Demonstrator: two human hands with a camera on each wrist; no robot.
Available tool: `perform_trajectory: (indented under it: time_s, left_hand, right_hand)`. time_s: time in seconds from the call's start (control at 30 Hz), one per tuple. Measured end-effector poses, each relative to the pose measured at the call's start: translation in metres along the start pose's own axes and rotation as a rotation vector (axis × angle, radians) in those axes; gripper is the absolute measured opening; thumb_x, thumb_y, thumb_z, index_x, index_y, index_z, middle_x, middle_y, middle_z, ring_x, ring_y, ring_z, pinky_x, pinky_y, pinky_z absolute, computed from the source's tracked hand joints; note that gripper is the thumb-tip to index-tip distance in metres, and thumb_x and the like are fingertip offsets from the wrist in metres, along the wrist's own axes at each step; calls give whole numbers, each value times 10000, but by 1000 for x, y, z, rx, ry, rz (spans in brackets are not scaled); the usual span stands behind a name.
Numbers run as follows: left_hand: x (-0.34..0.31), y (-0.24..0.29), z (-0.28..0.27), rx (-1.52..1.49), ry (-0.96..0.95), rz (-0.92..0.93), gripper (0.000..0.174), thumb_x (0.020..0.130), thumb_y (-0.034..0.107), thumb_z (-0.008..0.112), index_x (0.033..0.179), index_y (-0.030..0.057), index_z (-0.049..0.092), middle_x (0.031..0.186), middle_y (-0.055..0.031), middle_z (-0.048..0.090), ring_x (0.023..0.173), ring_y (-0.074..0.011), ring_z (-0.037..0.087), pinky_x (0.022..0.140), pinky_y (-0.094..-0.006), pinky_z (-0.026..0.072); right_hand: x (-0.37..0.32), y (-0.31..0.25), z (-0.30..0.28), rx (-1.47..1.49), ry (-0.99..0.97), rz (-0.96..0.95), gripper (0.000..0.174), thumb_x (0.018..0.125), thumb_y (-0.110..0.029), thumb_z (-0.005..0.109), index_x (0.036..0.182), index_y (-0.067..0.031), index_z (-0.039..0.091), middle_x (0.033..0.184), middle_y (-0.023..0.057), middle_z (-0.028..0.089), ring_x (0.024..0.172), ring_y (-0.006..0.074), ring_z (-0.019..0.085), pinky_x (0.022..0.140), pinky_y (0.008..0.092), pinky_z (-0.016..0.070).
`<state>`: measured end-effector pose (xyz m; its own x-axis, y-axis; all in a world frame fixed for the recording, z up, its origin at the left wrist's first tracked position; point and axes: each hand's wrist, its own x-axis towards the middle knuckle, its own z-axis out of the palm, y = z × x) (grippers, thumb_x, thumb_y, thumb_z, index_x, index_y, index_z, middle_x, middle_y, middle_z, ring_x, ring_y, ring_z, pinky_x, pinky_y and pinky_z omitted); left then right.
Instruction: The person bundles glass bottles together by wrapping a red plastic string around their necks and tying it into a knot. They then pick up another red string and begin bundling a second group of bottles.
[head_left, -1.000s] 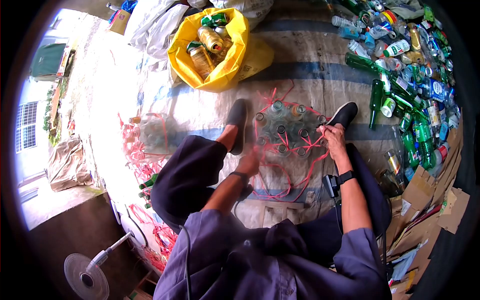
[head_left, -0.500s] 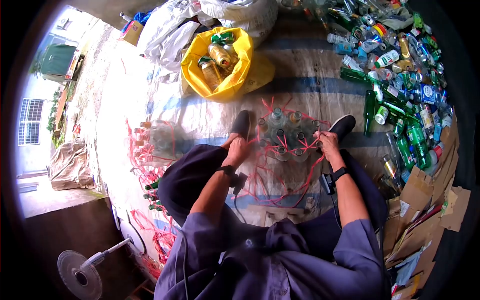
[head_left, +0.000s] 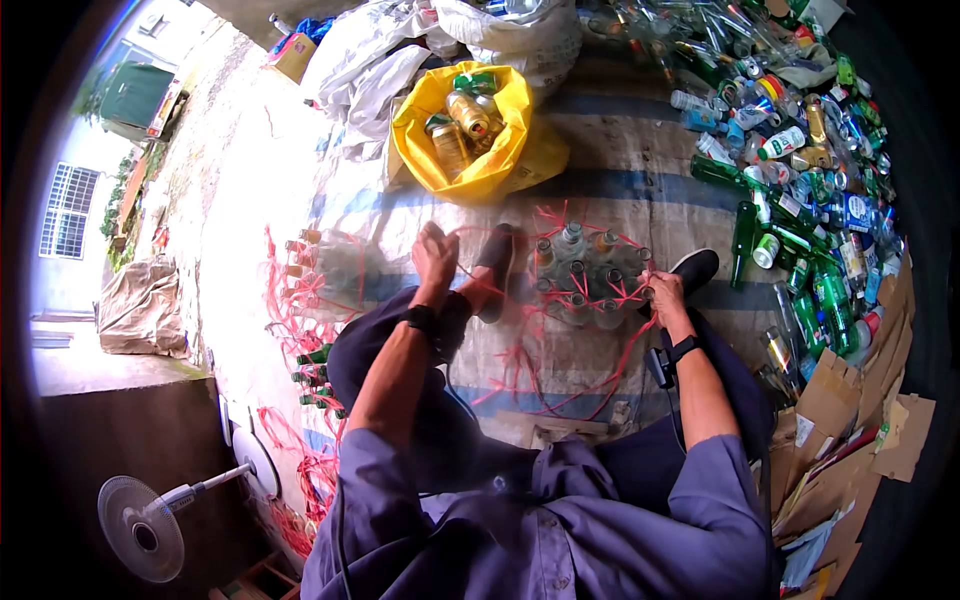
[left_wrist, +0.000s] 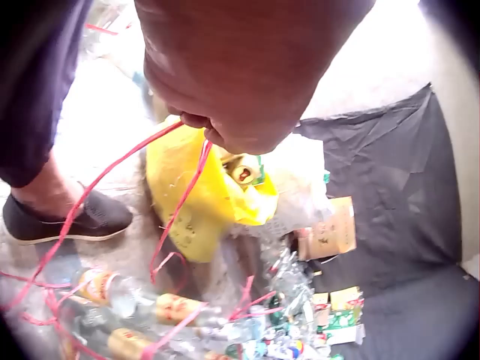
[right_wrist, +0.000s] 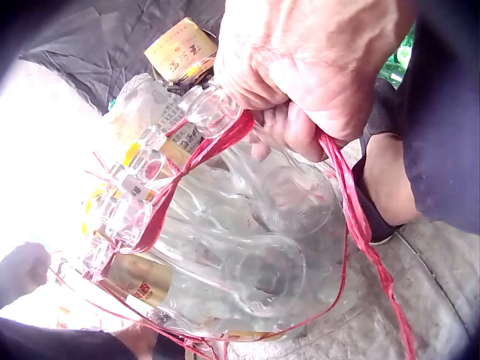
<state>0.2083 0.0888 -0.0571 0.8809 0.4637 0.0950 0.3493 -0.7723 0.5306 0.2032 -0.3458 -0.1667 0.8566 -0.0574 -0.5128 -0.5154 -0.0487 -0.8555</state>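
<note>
The plastic twine (right_wrist: 361, 232) is pinkish red, the glass bottles (right_wrist: 262, 270) clear, with gold-and-red labels (left_wrist: 178, 307). The plastic bag (head_left: 510, 150) is bright yellow, its cans (head_left: 467, 115) gold and green; the ground sheet (head_left: 620, 150) off-white with blue stripes; the shirt (head_left: 600, 530) greyish purple, the shoes (head_left: 697, 268) black.

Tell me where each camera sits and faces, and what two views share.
Head: on the head, facing forward and down at clear glass bottles; left hand, right hand, arms, legs show.
Left wrist: on that wrist, facing a yellow plastic bag; left hand and black shoe show.
Right wrist: on that wrist, facing the bottles; right hand, ankle show.
Both wrist views share pink plastic twine.
</note>
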Motion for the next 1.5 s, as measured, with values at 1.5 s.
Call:
perform_trajectory:
  time_s: [1.5]
  left_hand:
    - [-227, 104, -304, -1737, -679, 397, 142, 785, 94, 608, 740, -34, 651, 722, -210, 663, 607, -315, 673, 568, -399, 530]
  right_hand:
    - [40, 57, -15, 129, 1, -64, 166, 911, -186, 598, 803, -106, 697, 542, -50, 476, 419, 73, 439, 394, 255, 296]
